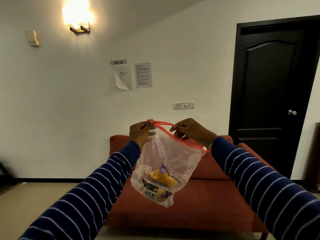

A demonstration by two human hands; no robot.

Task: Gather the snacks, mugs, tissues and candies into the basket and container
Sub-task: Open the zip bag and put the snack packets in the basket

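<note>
Both hands pinch the red zip strip of a clear plastic bag [166,158] and hold it up in the air: the left hand [140,132] closes thumb and fingers on the strip's near end, and the right hand [190,130] pinches it a little further along, so the strip between them gapes into a narrow loop. The rest of the strip runs down and to the right past the right wrist, ending at a small white slider. The bag hangs tilted below the hands, touching nothing else. At its bottom lie snack packets [160,184], one orange and purple, one dark with printed pictures, crowded into the lower corner. Both forearms wear dark blue sleeves with thin pale stripes. Behind and below the bag stands a red couch [207,196]. Beyond it, papers [132,75] hang on the white wall, with a dark door [270,87] at the right and a lit wall lamp [78,16] at the upper left.
</note>
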